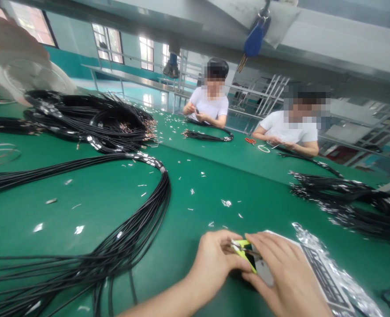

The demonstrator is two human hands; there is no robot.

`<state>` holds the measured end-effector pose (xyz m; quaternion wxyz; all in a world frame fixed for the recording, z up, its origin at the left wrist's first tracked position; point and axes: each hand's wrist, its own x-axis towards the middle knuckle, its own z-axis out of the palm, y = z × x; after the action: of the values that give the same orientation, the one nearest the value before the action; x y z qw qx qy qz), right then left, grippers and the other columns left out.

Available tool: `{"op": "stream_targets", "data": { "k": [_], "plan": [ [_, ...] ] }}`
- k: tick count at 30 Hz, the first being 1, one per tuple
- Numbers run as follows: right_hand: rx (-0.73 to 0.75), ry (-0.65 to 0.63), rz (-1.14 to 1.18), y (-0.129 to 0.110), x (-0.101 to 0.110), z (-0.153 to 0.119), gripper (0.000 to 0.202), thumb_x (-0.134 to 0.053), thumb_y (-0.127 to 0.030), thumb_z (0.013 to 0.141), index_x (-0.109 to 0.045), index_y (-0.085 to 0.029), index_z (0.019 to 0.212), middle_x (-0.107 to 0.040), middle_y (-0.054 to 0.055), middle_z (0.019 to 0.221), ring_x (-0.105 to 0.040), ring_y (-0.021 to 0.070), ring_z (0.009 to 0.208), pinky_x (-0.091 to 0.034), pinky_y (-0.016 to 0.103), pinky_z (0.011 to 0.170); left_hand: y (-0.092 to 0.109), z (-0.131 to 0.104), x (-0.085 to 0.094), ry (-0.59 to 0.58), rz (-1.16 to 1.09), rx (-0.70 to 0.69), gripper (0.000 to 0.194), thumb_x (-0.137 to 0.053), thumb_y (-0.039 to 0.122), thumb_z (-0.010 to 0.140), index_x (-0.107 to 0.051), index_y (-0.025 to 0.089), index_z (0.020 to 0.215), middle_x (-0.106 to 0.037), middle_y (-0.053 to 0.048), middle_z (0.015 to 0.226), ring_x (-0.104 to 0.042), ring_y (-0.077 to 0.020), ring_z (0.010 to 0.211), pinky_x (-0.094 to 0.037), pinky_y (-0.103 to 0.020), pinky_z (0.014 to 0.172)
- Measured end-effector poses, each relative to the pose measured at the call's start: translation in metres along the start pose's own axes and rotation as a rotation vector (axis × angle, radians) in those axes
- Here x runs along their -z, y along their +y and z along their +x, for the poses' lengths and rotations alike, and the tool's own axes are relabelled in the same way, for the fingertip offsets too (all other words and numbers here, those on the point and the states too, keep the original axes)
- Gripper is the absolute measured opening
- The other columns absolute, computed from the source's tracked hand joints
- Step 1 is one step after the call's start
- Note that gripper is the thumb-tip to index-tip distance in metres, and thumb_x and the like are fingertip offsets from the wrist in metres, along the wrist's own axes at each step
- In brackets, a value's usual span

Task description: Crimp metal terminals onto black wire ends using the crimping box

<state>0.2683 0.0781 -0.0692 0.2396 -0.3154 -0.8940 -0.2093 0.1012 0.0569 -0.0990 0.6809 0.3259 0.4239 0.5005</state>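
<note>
Low in the view, both hands meet around small pliers with yellow-green handles (244,243); the exact kind is partly hidden by fingers. My left hand (213,259) has its thumb and fingers closed around the metal end. On the other side, my right hand (285,273) grips the handles between thumb and fingers. Beneath the right hand lies a white sheet printed with dark blocks (330,277), partly covered. A crumpled silver strip (340,273) runs along its right edge. To the left, a bundle of black cables (151,207) curves across the green table.
Large coils of black cable (92,119) are heaped at the far left. More cables (350,198) lie at right. White scraps (226,203) are scattered over the green table (195,176). Two people work opposite, near red-handled scissors (250,141). A blue key tag (254,39) hangs overhead.
</note>
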Motion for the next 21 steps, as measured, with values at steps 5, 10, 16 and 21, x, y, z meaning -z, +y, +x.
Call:
{"op": "stream_targets", "data": {
  "k": [5,10,16,21],
  "plan": [
    [-0.017,-0.004,-0.038,-0.003,0.000,0.003,0.039,-0.040,-0.044,0.092,-0.064,-0.019,0.110,-0.056,-0.005,0.114,-0.045,0.0105,0.107,-0.029,0.025,0.095,-0.003,0.000,-0.001,0.035,0.020,0.009,0.044,-0.078,0.011,0.049,-0.064,0.007,0.091,-0.065,-0.005,0.080,-0.059,-0.0073,0.069,-0.048,-0.014,0.067],
    [-0.072,-0.034,0.006,-0.014,-0.008,0.000,0.040,-0.032,-0.038,0.096,-0.066,-0.020,0.106,-0.058,-0.003,0.108,-0.045,0.0094,0.103,-0.029,0.025,0.095,0.007,0.002,0.011,0.046,0.278,0.033,0.060,-0.078,0.012,0.051,-0.063,0.013,0.109,-0.064,-0.006,0.103,-0.061,-0.0124,0.090,-0.049,-0.023,0.085],
    [-0.129,-0.082,0.013,-0.021,-0.023,-0.008,0.046,-0.024,-0.040,0.097,-0.065,-0.024,0.108,-0.057,-0.004,0.109,-0.045,0.0111,0.105,-0.026,0.029,0.097,0.104,-0.046,0.058,0.309,0.747,-0.247,0.053,-0.069,0.039,0.071,-0.057,0.032,0.123,-0.057,0.000,0.121,-0.058,-0.0129,0.104,-0.050,-0.024,0.092],
    [-0.033,-0.162,-0.069,-0.014,-0.023,-0.013,0.038,-0.050,-0.039,0.083,-0.061,-0.023,0.116,-0.053,-0.004,0.115,-0.042,0.0143,0.108,-0.025,0.032,0.097,0.138,-0.113,0.097,0.426,1.002,-0.259,0.048,-0.069,0.057,0.066,-0.067,0.032,0.108,-0.063,0.003,0.109,-0.062,-0.0094,0.094,-0.051,-0.010,0.077]
  ]
}}
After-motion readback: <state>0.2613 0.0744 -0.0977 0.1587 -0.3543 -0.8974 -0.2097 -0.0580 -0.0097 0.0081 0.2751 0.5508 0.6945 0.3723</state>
